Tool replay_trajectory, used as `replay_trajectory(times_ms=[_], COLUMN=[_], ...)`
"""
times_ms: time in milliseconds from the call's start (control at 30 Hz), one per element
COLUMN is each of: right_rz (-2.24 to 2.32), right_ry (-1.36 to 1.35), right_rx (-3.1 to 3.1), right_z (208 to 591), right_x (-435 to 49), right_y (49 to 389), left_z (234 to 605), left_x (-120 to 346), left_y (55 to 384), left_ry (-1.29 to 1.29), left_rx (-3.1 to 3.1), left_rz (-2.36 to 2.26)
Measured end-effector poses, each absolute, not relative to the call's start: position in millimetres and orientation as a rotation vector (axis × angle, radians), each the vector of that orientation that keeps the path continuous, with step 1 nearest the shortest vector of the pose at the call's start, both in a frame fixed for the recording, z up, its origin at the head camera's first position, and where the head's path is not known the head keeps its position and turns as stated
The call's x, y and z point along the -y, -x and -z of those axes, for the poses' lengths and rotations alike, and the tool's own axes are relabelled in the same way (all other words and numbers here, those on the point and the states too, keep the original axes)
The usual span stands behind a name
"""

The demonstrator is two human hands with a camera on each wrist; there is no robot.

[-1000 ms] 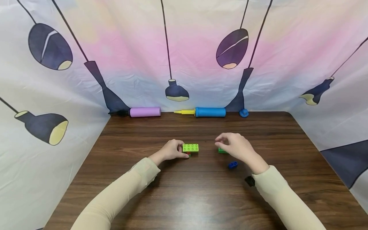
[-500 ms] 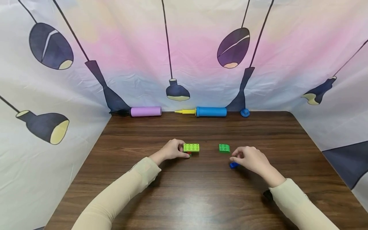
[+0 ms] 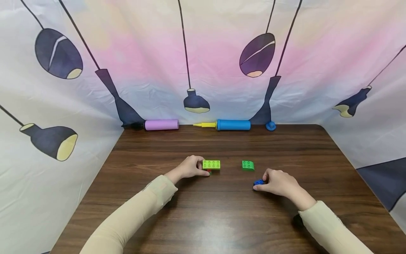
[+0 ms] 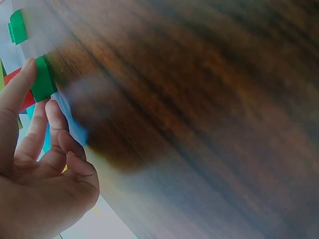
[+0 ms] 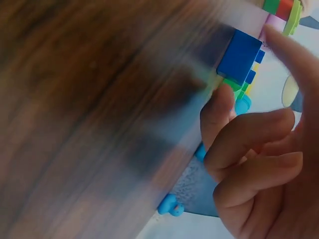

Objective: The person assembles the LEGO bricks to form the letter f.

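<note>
My left hand (image 3: 190, 166) grips a small brick stack between thumb and fingers. Its top is a lime-green studded brick (image 3: 211, 164), over a red brick (image 5: 285, 8) and a green brick (image 4: 43, 79) at the bottom. To the right, my right hand (image 3: 280, 183) has thumb and index finger at opposite sides of a blue brick (image 3: 258, 182), pinching it at the tabletop. In the right wrist view the blue brick (image 5: 240, 56) shows its plain side, studs facing right. A loose green brick with one rounded end (image 3: 247, 165) lies between the hands, farther back.
Along the back edge of the wooden table (image 3: 190, 218) lie a purple pump (image 3: 161, 124), a blue pump (image 3: 233, 125) with a yellow nozzle, and a small blue round piece (image 3: 271, 126). A lamp-patterned cloth (image 3: 152, 88) hangs behind.
My right hand has left the rounded green brick, moved right and nearer me, and closed its thumb and index finger on the blue brick. The left hand keeps its grip on the stack.
</note>
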State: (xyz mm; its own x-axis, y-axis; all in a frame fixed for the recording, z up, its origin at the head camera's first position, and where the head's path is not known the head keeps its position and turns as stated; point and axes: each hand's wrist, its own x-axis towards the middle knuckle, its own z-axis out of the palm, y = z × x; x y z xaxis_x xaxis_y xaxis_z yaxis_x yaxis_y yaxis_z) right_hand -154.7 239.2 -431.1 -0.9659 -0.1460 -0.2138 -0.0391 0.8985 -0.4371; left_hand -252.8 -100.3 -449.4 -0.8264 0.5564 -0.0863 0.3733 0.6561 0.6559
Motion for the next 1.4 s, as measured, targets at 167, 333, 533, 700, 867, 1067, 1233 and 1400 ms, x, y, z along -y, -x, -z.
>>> replay_trajectory(times_ms=[167,333,533,700,867,1067,1233,1400], right_rz=[0.634,0.684,0.84,0.966,1.111,1.187,1.217,1.271], right_ry=[0.144,0.174,0.315,0.413,0.446,0.508,0.522,0.534], right_rx=[-2.809,-2.823,-2.876,-2.862,-2.789,-2.808,-2.811,-2.823], right_z=[429.7,431.7,431.6,428.5,424.1,418.4,416.2,412.8], right_x=[-236.0,-236.4,-236.5,-234.0,-229.8,-221.2,-211.5,-198.0], right_y=[156.0,160.4,165.6,170.6,177.8,186.7,191.4,195.7], left_z=[447.9,449.8,449.1,449.7,448.8,446.8,447.1,447.2], left_x=[101.1,100.8,101.0,101.7,101.9,100.3,99.4,99.4], left_y=[253.1,253.9,253.3,252.2,251.3,251.6,252.1,252.4], left_ry=[-0.724,-0.691,-0.737,-0.768,-0.775,-0.776,-0.782,-0.761], left_rx=[-2.587,-2.587,-2.6,-2.605,-2.608,-2.607,-2.604,-2.601], left_rz=[-0.946,-0.981,-0.997,-0.99,-0.991,-0.982,-0.961,-0.955])
